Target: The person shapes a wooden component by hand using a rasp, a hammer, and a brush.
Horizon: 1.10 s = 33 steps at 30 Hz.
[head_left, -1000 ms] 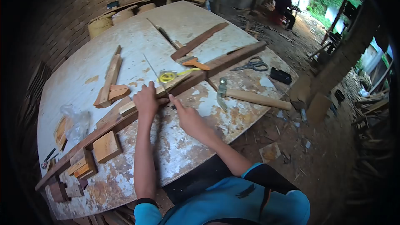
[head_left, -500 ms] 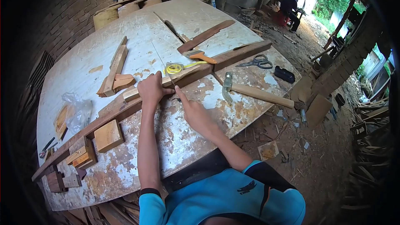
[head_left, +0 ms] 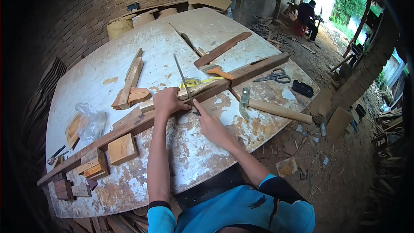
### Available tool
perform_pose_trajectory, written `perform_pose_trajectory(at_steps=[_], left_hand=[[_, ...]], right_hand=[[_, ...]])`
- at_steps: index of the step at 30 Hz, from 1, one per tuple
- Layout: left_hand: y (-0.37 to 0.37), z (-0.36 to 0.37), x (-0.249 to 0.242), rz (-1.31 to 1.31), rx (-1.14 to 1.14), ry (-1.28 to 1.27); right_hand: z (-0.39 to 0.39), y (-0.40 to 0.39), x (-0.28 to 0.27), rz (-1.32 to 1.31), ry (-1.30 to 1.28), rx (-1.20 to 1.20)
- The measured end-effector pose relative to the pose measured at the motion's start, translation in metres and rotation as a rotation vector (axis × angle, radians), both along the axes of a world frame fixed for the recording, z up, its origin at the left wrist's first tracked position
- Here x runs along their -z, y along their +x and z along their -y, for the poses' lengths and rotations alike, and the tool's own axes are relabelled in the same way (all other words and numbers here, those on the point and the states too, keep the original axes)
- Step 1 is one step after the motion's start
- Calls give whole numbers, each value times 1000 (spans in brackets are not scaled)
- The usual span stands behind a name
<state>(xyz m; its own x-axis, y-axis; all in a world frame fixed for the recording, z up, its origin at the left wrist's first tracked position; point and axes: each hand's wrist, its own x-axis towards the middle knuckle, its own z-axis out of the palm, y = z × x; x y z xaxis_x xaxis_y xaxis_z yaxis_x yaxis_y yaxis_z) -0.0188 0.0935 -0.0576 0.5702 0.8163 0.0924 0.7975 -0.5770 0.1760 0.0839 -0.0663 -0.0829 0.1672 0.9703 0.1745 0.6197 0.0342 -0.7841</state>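
My right hand (head_left: 213, 128) is closed round the low end of a slim hand saw (head_left: 181, 72), its index finger stretched along it; the handle is hidden in the palm. The blade points away from me across a pale wood strip (head_left: 209, 86) lying along a long dark beam (head_left: 261, 65). Fingers of my left hand (head_left: 166, 101) wrap over the strip just left of the blade, pressing it down. Right behind the blade lies a yellow tape measure (head_left: 195, 82). A paintbrush (head_left: 219, 71) with an orange handle rests by the beam.
On the worktable (head_left: 142, 157) are a claw hammer (head_left: 276, 106), scissors (head_left: 278, 76), a black case (head_left: 302, 88), wood blocks (head_left: 122, 149), a plastic bag (head_left: 92, 123) and a second saw (head_left: 186, 41). A person (head_left: 306, 17) sits in the far background.
The camera view has shifted, so everything sits a little lower and further right. The saw blade, edge-on before, now shows more of its width. My left hand stays on the strip.
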Motion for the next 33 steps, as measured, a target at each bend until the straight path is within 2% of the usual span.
perform_pose_trajectory(at_steps=[3, 6, 9, 10, 13, 16, 18, 19, 20, 21, 22, 23, 25, 29, 31, 33], left_hand=[[2, -8, -6, 6, 6, 11], [1, -4, -1, 8, -4, -46], [0, -5, -3, 49, 66, 17], [-2, -3, -5, 49, 80, 26], [-4, -7, -4, 14, 96, 17], [-4, -6, -5, 14, 87, 27], [-5, -2, -9, 7, 81, 19], [-6, -1, -8, 24, 87, 25], [-7, -1, -7, 44, 95, 32], [-7, -3, -5, 69, 103, 42], [-7, -6, -2, 75, 114, 31], [-8, -6, -1, 94, 123, 70], [-7, -8, -3, 42, 135, 38], [-10, -2, -6, 99, 128, 30], [-9, -3, -5, 82, 123, 38], [-9, -4, -4, 66, 132, 45]], right_hand=[[-3, 4, 12, 51, 28, -11], [-5, 2, 21, 320, 128, 49], [-14, 24, -3, 343, -66, 6], [-23, 29, 3, 145, 39, -10], [-39, 17, -10, 95, 484, 90], [-22, 10, -72, 3, 651, 157], [11, 20, -88, 33, 542, 186], [27, 28, -78, 14, 545, 171], [53, 38, -71, 42, 378, 208], [72, 55, -41, 141, 421, 216], [99, 68, -21, 190, 297, 292], [124, 84, -1, 398, 370, 314], [171, 121, 23, 658, 241, 278], [198, 144, 8, 857, -109, 320], [179, 137, -19, 708, -115, 254], [148, 149, -20, 613, 103, 159]])
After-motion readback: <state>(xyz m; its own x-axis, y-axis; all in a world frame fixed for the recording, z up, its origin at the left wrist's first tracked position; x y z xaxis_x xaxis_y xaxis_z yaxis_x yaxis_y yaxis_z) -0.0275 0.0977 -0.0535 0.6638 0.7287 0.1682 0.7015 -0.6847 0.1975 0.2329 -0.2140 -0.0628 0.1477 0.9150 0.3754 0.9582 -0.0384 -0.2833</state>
